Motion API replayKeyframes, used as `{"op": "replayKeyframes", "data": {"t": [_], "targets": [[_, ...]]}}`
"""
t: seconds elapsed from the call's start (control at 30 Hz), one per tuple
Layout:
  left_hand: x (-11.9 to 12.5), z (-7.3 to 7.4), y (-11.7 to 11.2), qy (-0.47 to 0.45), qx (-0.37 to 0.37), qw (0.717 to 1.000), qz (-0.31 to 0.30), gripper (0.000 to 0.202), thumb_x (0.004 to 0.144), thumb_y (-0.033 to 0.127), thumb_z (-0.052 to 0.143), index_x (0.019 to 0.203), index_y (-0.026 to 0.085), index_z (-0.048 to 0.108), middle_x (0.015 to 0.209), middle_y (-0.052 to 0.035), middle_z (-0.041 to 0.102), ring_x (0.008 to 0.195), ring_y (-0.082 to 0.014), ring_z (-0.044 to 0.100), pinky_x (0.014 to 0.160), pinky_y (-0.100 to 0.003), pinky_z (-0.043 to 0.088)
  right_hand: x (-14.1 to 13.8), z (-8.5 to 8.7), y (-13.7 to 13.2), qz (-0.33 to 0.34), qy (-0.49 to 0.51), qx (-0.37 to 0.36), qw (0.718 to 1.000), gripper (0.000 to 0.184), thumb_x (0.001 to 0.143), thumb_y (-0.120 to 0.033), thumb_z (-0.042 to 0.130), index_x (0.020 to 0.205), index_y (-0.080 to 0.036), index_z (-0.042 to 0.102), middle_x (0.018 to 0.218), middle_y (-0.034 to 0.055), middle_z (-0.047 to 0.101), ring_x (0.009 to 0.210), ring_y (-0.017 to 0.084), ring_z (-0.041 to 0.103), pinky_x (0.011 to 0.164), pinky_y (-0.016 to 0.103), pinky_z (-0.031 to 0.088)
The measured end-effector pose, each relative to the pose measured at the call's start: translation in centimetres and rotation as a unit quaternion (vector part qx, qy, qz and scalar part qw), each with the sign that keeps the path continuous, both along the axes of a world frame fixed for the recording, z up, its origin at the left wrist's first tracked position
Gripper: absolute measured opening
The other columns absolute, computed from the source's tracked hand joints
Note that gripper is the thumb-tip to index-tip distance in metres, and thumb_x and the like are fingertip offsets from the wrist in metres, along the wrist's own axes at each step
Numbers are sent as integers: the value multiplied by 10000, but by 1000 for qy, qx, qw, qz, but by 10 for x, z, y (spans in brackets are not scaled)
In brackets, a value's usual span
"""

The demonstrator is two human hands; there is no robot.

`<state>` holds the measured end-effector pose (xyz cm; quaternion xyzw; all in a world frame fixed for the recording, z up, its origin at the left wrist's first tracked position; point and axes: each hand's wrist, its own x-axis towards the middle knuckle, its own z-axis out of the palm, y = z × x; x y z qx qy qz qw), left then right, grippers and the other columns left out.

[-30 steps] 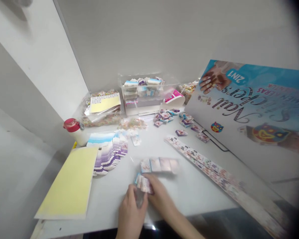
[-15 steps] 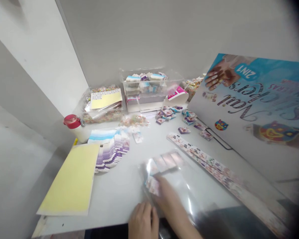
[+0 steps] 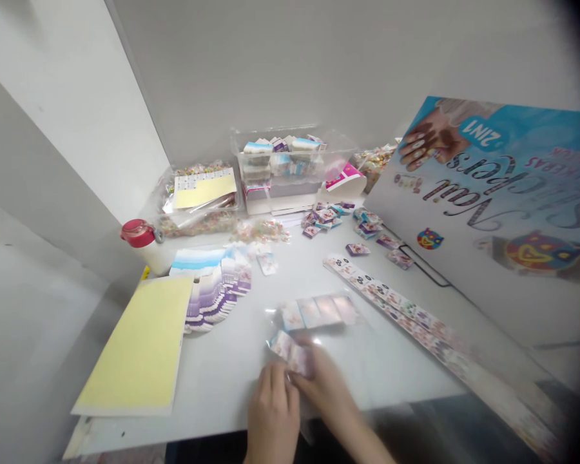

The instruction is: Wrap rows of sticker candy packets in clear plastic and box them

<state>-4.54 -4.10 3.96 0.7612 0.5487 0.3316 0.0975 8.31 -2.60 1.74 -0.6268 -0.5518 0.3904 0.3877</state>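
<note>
Both my hands are at the front of the white table, pinching a small folded strip of nail sticker cards (image 3: 290,353) between them. My left hand (image 3: 272,412) holds the strip's lower edge from the left. My right hand (image 3: 323,386) grips it from the right, its fingers partly covering the strip. Just beyond them lies a row of pale printed cards (image 3: 315,311) inside a clear plastic sleeve (image 3: 319,328), not touching my fingers. The sleeve's lower part is faint and partly hidden behind my hands.
A long printed card strip (image 3: 391,303) runs to the right, below a leaning nail stickers poster board (image 3: 493,174). Small packs (image 3: 323,219) lie near a clear tub of cards (image 3: 275,171). On the left are a fan of purple cards (image 3: 212,290), a yellow sheet (image 3: 135,345) and a red-capped bottle (image 3: 140,235).
My left hand has moved up and right to the folded strip, now held by both hands. The plastic sleeve lies lower and flatter, and the view has shifted slightly.
</note>
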Motion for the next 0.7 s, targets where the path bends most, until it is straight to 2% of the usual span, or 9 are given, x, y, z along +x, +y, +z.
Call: {"op": "replayKeyframes", "data": {"t": [0.07,0.13,0.2,0.33,0.47,0.53,0.7], "targets": [[2,-2,-1,0,9,1000,5,156,888,131,356,906,207,492,692,-19,616,585,-166,643,513,-268,531,-3,-3,2,-4,-10,7,1000,461,694,-158,573,1145,-202,487,1120,78,581,1048,240,554,903,380,446],[1,-4,-1,4,26,999,28,122,913,212,393,981,179,489,735,-42,644,604,-171,658,517,-266,537,-4,-1,5,15,-15,19,1000,451,698,-150,572,1140,-204,495,1126,78,576,1048,234,549,908,370,441],[-2,-4,1,13,36,999,37,170,925,263,408,1040,161,482,786,-62,658,640,-175,668,544,-269,547,-3,2,8,45,-23,33,998,429,718,-156,571,1139,-204,502,1121,81,575,1045,229,546,911,364,438],[-10,2,5,17,24,999,-16,165,954,253,355,993,193,504,791,-45,636,702,-161,662,617,-266,550,-2,4,9,86,-57,53,993,419,745,-201,584,1155,-207,499,1100,88,579,1031,243,543,904,379,434],[-14,7,4,13,12,999,-32,177,953,215,359,862,204,510,689,-8,582,595,-137,613,545,-240,508,-8,-2,6,53,-103,51,992,415,732,-198,571,1142,-197,506,1028,89,583,967,252,555,857,380,455],[-13,7,1,16,26,999,-31,171,946,185,369,853,200,511,667,-2,571,571,-131,595,525,-229,487,-12,-2,3,29,-111,41,993,412,732,-193,548,1141,-189,498,1021,90,573,941,249,560,834,375,465],[-9,1,-6,41,85,995,-30,140,922,138,402,866,189,519,652,-5,590,563,-144,577,518,-240,464,-16,13,-4,34,-61,-17,997,436,738,-152,498,1168,-164,425,1075,104,528,957,229,565,816,350,479]]}}
